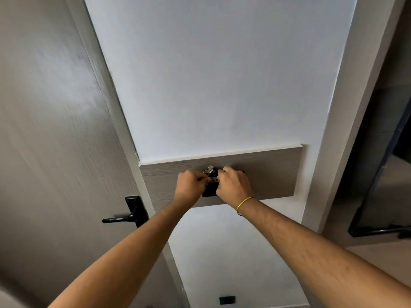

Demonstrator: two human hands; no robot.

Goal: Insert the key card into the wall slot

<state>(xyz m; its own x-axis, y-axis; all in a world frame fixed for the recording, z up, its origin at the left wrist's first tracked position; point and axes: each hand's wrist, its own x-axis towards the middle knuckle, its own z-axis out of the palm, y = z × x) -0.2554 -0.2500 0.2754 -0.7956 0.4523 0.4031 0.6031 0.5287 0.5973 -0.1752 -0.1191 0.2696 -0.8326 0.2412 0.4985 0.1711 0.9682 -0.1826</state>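
Note:
A black wall slot unit (209,191) is mounted on a grey wood-grain panel (273,172) on the white wall. Both hands meet over it. My left hand (193,183) pinches something small at the slot's top left edge. My right hand (233,182) curls over the slot's right side, a yellow band on its wrist. A bunch of silvery keys (209,169) sticks up between the two hands, just above the slot. The key card itself is hidden behind the fingers, so I cannot tell how it sits in the slot.
A grey door with a black lever handle (124,217) stands to the left. A black socket (226,300) sits low on the wall. To the right, a white pillar (338,130) and a dark-framed opening (378,196).

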